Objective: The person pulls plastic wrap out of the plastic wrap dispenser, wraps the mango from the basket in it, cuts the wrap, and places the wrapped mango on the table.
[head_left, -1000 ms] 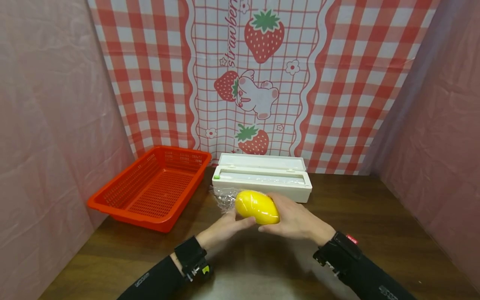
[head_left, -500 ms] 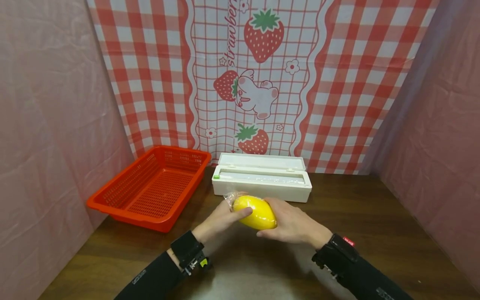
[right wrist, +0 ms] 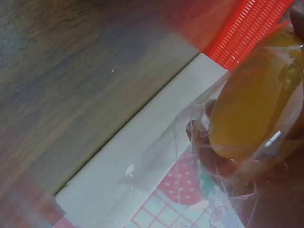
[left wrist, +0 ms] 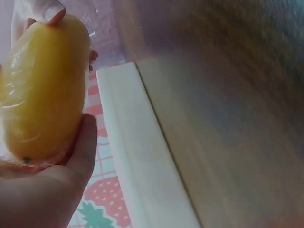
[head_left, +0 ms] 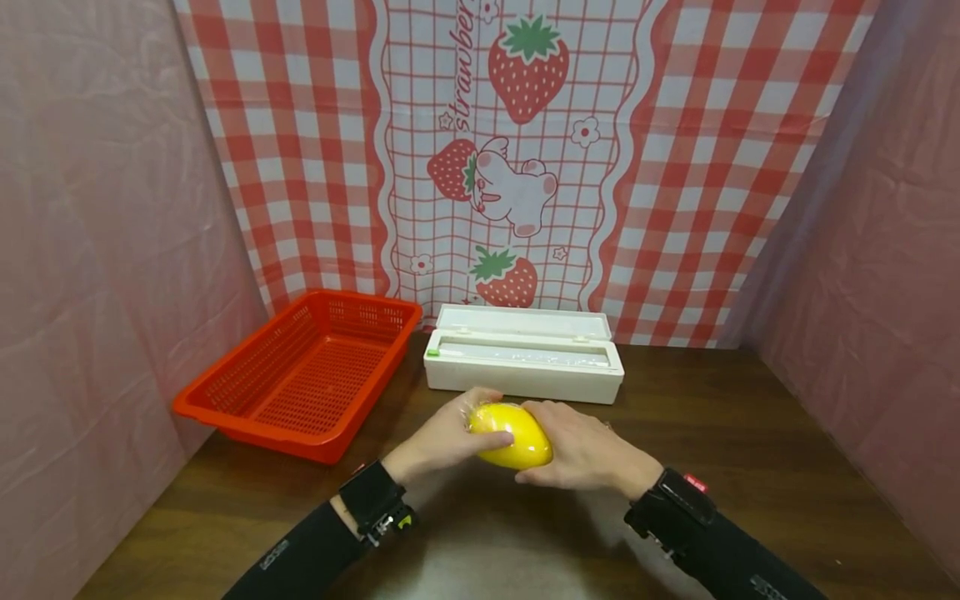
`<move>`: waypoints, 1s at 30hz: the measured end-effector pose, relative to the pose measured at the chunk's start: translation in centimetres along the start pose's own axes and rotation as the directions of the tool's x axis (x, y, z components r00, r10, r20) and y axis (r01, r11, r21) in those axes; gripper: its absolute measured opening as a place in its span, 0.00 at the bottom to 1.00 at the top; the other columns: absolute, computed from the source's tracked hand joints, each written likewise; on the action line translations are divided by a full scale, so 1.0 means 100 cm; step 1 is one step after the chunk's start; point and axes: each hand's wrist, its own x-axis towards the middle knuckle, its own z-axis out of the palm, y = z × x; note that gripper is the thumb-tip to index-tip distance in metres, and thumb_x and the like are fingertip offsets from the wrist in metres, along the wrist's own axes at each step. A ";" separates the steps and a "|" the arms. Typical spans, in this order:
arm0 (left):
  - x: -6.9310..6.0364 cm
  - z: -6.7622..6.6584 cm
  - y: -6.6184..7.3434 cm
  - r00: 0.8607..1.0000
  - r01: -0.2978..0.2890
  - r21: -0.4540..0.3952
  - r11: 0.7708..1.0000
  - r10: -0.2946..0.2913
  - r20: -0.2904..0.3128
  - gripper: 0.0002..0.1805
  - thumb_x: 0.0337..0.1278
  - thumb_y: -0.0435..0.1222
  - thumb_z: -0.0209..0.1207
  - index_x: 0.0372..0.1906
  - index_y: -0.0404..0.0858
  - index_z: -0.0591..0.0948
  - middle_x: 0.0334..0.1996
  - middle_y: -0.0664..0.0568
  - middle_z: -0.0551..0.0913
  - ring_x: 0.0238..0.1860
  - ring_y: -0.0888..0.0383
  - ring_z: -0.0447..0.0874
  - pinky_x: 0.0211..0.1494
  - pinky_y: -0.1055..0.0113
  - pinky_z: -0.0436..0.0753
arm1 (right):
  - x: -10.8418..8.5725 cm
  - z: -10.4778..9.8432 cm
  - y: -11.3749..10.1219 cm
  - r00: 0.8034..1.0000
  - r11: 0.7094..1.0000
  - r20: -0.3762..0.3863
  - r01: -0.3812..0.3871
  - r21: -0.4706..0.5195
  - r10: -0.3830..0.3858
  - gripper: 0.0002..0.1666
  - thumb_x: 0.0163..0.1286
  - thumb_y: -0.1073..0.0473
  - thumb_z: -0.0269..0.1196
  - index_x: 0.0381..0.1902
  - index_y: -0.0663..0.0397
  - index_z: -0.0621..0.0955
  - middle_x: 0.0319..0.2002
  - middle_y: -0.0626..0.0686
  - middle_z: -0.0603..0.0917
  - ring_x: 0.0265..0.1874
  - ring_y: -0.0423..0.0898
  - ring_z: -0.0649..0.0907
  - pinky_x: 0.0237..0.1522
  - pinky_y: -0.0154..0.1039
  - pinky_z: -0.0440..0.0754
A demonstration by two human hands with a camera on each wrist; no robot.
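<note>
A yellow mango [head_left: 517,429] wrapped in clear plastic film [right wrist: 180,123] is held up in front of the white box by both hands. My left hand [head_left: 444,435] grips its left end, the thumb lying across the near side. At the other end, my right hand [head_left: 588,448] holds it with fingers behind and thumb below. Film clings to the mango [left wrist: 47,90] in the left wrist view, where a small dark stem spot shows low down. Loose film hangs off toward the right wrist camera. The fingers behind the fruit are partly hidden.
Just beyond the hands stands a white cling film dispenser [head_left: 525,382], its lid raised, with a green cutter tab [head_left: 432,352] at the left. A red plastic basket [head_left: 330,446] sits to the left on the brown wooden table [head_left: 750,467]. A checked strawberry cloth [head_left: 682,167] hangs behind.
My left hand has moved up and around the mango's left end, and the loose film that stuck out there is now gathered under it. Mango and hands have come slightly nearer me.
</note>
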 end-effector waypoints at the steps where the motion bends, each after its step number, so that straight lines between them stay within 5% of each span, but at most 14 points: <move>1: 0.000 0.000 0.002 1.000 0.002 0.038 0.999 -0.002 0.005 0.39 0.60 0.50 0.68 0.70 0.36 0.68 0.52 0.49 0.78 0.45 0.54 0.79 0.50 0.63 0.82 | -0.001 0.000 0.000 1.000 1.000 -0.004 0.012 -0.012 -0.012 0.48 0.52 0.29 0.73 0.66 0.43 0.71 0.49 0.40 0.77 0.43 0.38 0.75 0.43 0.40 0.80; 10: -0.001 -0.001 0.010 0.997 -0.030 0.309 0.951 0.008 0.072 0.43 0.56 0.57 0.66 0.70 0.36 0.69 0.52 0.54 0.77 0.47 0.58 0.75 0.49 0.66 0.80 | -0.004 0.000 -0.002 0.996 0.994 -0.003 0.087 -0.059 -0.087 0.49 0.54 0.32 0.72 0.66 0.48 0.71 0.48 0.43 0.78 0.42 0.40 0.75 0.39 0.37 0.80; 18: -0.001 -0.001 0.012 0.987 -0.058 0.367 0.928 -0.001 0.160 0.45 0.44 0.59 0.74 0.65 0.43 0.71 0.52 0.57 0.75 0.48 0.60 0.75 0.50 0.67 0.80 | -0.005 0.001 -0.004 0.994 0.991 0.004 0.107 -0.077 -0.107 0.47 0.53 0.33 0.73 0.65 0.48 0.72 0.45 0.42 0.78 0.40 0.39 0.75 0.40 0.37 0.80; 30: 0.000 0.004 0.014 0.975 -0.133 0.509 0.850 0.021 0.220 0.47 0.36 0.61 0.78 0.60 0.43 0.72 0.48 0.58 0.75 0.45 0.62 0.74 0.49 0.70 0.79 | -0.005 0.008 -0.004 0.987 0.977 0.009 0.160 -0.138 -0.161 0.48 0.53 0.34 0.74 0.65 0.50 0.71 0.45 0.44 0.78 0.40 0.40 0.75 0.41 0.37 0.81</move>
